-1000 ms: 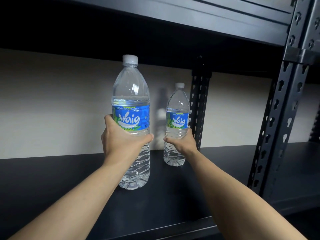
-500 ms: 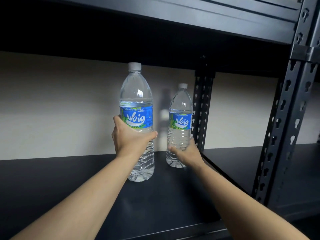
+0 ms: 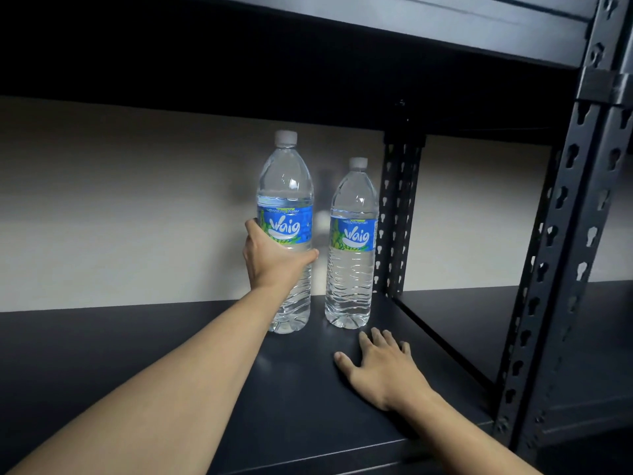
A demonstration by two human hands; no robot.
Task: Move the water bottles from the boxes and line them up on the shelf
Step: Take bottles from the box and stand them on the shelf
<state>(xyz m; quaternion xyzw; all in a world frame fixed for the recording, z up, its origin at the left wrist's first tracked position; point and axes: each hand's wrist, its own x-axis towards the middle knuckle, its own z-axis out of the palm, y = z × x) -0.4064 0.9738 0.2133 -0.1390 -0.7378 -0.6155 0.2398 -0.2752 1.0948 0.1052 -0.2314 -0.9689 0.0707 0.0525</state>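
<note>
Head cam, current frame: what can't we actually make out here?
Boxes: none in the head view, outside the frame.
Fingers of the left hand: wrapped round the left bottle, tips hidden behind it.
Left bottle's lower left side: covered by the forearm.
Right hand: touching the shelf or just above it, cannot tell.
Small print on the right bottle: too small.

Two clear plastic water bottles (image 3: 286, 186) (image 3: 352, 279) carry white caps and blue-green labels with white lettering; the metal shelf (image 3: 137, 354) is black, the wall (image 3: 120, 207) behind beige.
</note>
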